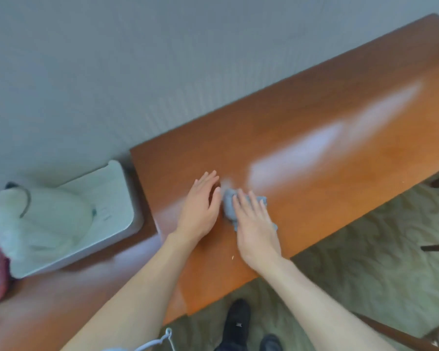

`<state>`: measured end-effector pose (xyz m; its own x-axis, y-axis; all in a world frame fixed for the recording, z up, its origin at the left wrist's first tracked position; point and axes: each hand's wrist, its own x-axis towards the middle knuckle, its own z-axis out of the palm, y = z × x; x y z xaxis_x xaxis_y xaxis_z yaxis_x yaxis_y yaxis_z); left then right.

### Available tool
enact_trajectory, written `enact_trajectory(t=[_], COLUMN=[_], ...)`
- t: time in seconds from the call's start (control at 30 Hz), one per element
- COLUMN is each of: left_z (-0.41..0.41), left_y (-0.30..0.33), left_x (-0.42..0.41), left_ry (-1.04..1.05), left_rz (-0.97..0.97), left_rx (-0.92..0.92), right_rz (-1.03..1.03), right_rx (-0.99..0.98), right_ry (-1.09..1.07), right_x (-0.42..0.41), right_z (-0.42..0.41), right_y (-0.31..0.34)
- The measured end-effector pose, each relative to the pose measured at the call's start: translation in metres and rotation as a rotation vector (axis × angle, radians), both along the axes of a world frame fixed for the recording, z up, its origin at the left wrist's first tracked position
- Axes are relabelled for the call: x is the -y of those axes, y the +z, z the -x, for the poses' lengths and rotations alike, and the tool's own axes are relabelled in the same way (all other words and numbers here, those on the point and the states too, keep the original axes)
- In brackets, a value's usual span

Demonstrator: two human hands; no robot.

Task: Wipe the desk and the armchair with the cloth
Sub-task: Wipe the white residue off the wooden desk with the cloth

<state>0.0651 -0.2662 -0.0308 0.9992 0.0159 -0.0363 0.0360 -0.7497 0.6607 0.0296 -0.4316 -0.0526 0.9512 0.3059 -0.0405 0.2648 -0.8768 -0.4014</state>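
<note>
The cloth (232, 202) is a small grey bunch lying on the desk (314, 138), near the left end and close to the near edge. My right hand (255, 224) lies flat on top of it with straight fingers, pressing it down, not curled around it. My left hand (200, 209) rests flat on the wood just left of the cloth, fingers straight and holding nothing. I think I am in the middle of wiping the desk, and most of the top stretches away to the far right. The cloth is bunched up, so it could slip out from under my flat palm if I push fast, or I could miss spots. A tiny crumb (232, 256) sits by my right wrist and may get left behind. To the left, off the desk end, stands a white bin (117, 198) with a bag (43, 219) in it. Dark wooden pieces, maybe the armchair, show at the right edge, but I cannot tell.
</note>
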Motion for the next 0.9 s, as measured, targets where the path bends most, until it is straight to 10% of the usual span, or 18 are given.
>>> enact_trajectory(t=[0.13,0.4,0.67,0.9], left_z=[0.052,0.115,0.134,0.141], left_y=[0.0,-0.011,-0.007,-0.001], left_x=[-0.012,-0.036,-0.03,-0.036], left_ry=[0.008,0.083,0.124,0.173], left_rz=[-0.117,-0.197,-0.08,0.027], left_rx=[-0.045,-0.057,-0.076,-0.045], right_rz=[0.05,0.027,-0.07,0.072], right_rx=[-0.02,-0.031,0.028,0.011], right_ry=[0.274,-0.196,0.291,-0.389], right_x=[-0.015,0.059,-0.044,0.076], right_z=[0.061,0.021,0.122,0.027], right_y=[0.003,0.001,0.001,-0.005])
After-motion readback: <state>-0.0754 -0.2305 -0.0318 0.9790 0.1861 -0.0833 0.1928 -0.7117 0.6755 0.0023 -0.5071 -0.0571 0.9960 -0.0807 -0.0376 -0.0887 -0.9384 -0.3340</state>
